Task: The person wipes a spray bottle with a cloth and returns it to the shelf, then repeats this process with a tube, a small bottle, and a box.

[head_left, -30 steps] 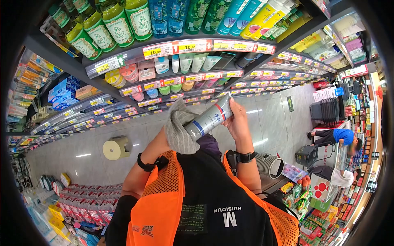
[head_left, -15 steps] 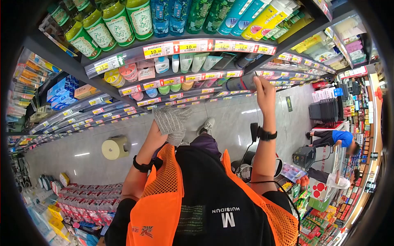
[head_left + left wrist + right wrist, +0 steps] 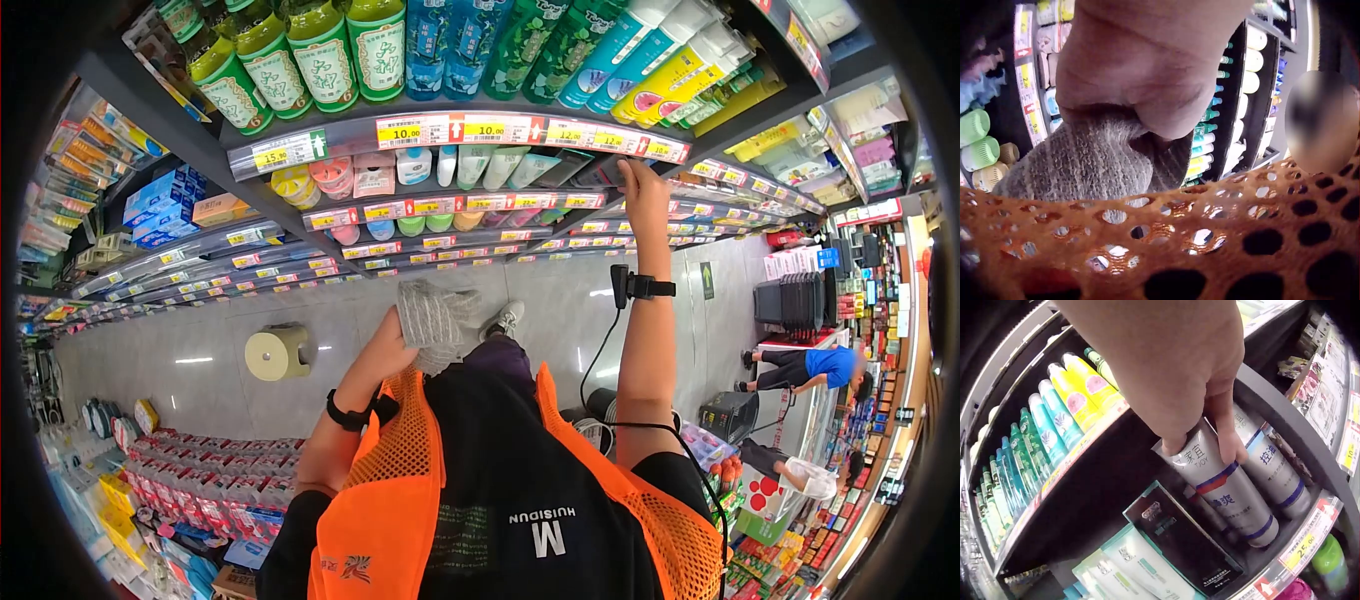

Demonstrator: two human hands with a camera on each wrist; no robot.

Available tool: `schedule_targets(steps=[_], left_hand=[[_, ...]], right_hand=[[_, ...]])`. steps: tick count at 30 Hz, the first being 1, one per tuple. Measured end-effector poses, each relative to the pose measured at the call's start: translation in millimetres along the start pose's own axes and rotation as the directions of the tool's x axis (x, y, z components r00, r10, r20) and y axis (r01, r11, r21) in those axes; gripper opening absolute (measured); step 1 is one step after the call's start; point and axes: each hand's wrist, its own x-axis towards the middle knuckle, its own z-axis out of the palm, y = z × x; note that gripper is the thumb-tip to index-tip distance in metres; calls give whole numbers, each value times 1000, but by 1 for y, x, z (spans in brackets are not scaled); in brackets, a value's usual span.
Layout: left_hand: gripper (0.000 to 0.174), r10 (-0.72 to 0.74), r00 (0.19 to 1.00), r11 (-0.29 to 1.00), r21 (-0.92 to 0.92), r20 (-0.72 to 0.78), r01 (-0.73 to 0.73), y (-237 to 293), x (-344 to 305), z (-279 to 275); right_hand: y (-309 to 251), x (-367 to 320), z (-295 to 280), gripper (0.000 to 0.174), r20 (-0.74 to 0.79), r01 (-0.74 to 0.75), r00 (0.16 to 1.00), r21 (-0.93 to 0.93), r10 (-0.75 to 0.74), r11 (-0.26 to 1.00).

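In the right wrist view my right hand (image 3: 1179, 375) pinches the top end of a silver tube (image 3: 1225, 487) with a red and blue band, which stands tilted on a shelf. Another silver tube (image 3: 1272, 465) is right beside it, and a black box (image 3: 1179, 537) leans on its other side. The head view has my right hand (image 3: 645, 200) at the shelf edge, arm stretched out. My left hand (image 3: 383, 350) grips a grey striped cloth (image 3: 430, 318) low in front of my body; the left wrist view shows the cloth (image 3: 1085, 162) bunched under the hand.
Green bottles (image 3: 325, 65) and spray cans line the shelf above, behind a price rail (image 3: 490, 130). A round stool (image 3: 275, 353) stands on the floor at the left. Further right are stacked black baskets (image 3: 790, 303) and a person in blue (image 3: 830, 367).
My right hand has carried the silver tube from beside the cloth up to the shelf. My left hand, still gripping the cloth, has moved left and away from the tube.
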Motion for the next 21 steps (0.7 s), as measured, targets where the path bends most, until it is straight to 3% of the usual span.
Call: schedule_targets(steps=[2,3,4,8,10,17,20,21], left_hand=[[26,-20,999,1000,2,29,20,6,1,0],[26,-29,998,1000,1,53,29,5,3,0],[26,-36,996,999,0,79,36,0,4,-2],[26,-53,995,993,-104,87,62,-17,6,1],[27,-82,994,990,-108,74,90,-21,6,2],[30,-179,981,972,-144,71,188,-28,9,4],[32,-203,974,963,-158,96,216,-42,7,1],[32,-189,978,968,-152,83,200,-40,7,2]], right_hand=[[24,4,16,22,-55,177,981,-107,-184,978],[25,5,19,22,-33,149,987,-139,-155,979],[27,10,22,22,-35,220,973,-174,-229,960],[27,19,28,23,49,18,999,-305,-3,952],[28,24,29,22,13,59,998,-291,-58,955],[19,22,32,18,-83,-30,997,-350,1,936],[37,18,40,24,-95,57,991,-361,-97,931],[30,17,39,18,-123,55,987,-321,-100,945]])
